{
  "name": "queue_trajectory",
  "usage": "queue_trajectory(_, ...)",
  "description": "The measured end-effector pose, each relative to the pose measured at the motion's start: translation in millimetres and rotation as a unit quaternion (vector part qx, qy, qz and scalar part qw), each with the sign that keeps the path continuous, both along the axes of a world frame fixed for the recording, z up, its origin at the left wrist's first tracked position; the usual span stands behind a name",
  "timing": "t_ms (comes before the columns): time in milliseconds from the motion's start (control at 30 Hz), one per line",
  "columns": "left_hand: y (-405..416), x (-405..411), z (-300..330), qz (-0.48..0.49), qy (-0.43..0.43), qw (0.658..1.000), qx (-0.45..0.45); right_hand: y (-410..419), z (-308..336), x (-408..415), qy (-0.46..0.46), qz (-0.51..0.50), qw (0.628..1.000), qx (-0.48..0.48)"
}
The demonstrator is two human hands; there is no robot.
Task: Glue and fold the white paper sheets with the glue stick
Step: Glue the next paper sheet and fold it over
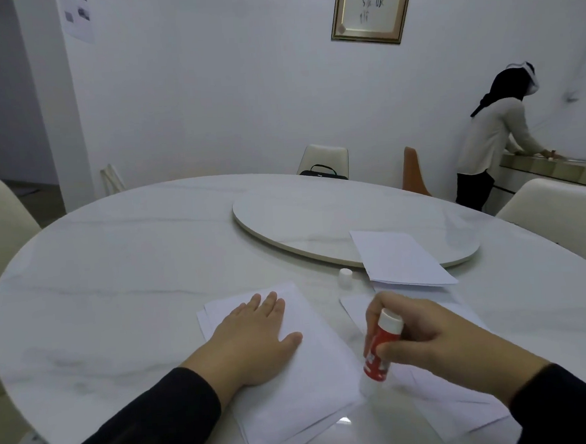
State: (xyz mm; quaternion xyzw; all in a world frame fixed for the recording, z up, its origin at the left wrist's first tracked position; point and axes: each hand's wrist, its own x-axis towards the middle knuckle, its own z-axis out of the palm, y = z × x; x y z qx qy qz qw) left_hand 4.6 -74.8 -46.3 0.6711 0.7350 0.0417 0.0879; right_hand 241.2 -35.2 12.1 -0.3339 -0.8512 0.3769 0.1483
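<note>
2 hands busy | my left hand (257, 340) flat, pinning near paper stack (315, 385) steady | right hand (439, 336) grasps glue stick (381, 346), tip down at stack's right edge for gluing

Uncapped glue stick (381, 345) beside paper sheets (314, 368)

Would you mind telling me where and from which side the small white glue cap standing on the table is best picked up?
Pinch the small white glue cap across its round side wall, coming from above. It stands upright and alone on the white marble table, just in front of the turntable's rim, with bare surface around it. The left hand, now flat on the paper stack, looks nearest.
</note>
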Motion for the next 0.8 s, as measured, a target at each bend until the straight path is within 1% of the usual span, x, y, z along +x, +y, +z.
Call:
queue_trajectory(33, 0, 0, 0, -0.003, 0.000, 1.000, 0.005, 1, 0, 6, 0.025, -0.001, 0.999, -0.030)
queue_trajectory(67, -1, -1, 0, -0.006, 0.001, 1.000, 0.010, 3, 1, 11, 0.076, -0.007, 0.995, -0.064)
queue_trajectory(100, -1, -2, 1, -0.010, 0.001, 1.000, 0.014, 6, 3, 14, 0.152, -0.016, 0.983, -0.106)
queue_trajectory(133, -2, -3, 2, -0.015, -0.003, 1.000, 0.017, 11, 4, 16, 0.241, -0.030, 0.959, -0.147)
queue_trajectory(200, -3, -5, 3, -0.025, -0.021, 0.999, 0.021, 22, 7, 14, 0.405, -0.076, 0.886, -0.214)
queue_trajectory(233, -4, -6, 3, -0.028, -0.032, 0.999, 0.024, 28, 7, 10, 0.462, -0.104, 0.848, -0.236)
queue_trajectory(267, -5, -6, 4, -0.030, -0.041, 0.998, 0.031, 33, 8, 3, 0.497, -0.128, 0.822, -0.246)
queue_trajectory(300, -6, -6, 4, -0.030, -0.049, 0.998, 0.040, 39, 8, -7, 0.510, -0.145, 0.813, -0.243)
queue_trajectory(333, -6, -6, 4, -0.028, -0.056, 0.997, 0.052, 44, 7, -18, 0.498, -0.161, 0.820, -0.230)
queue_trajectory(367, -6, -5, 4, -0.023, -0.058, 0.996, 0.064, 47, 6, -30, 0.471, -0.184, 0.838, -0.206)
queue_trajectory(467, -4, -5, 3, 0.001, -0.053, 0.992, 0.116, 57, -4, -65, 0.354, -0.259, 0.893, -0.100)
queue_trajectory(533, -1, -8, 2, 0.042, -0.043, 0.987, 0.147, 67, -16, -84, 0.276, -0.285, 0.918, -0.026)
queue_trajectory(600, 1, -13, 2, 0.080, -0.019, 0.984, 0.155, 78, -27, -98, 0.203, -0.305, 0.930, 0.039)
queue_trajectory(667, 3, -15, 1, 0.106, -0.021, 0.984, 0.139, 86, -35, -108, 0.151, -0.326, 0.931, 0.067)
queue_trajectory(800, 6, -17, 0, 0.131, -0.027, 0.982, 0.135, 95, -39, -116, 0.131, -0.342, 0.927, 0.079)
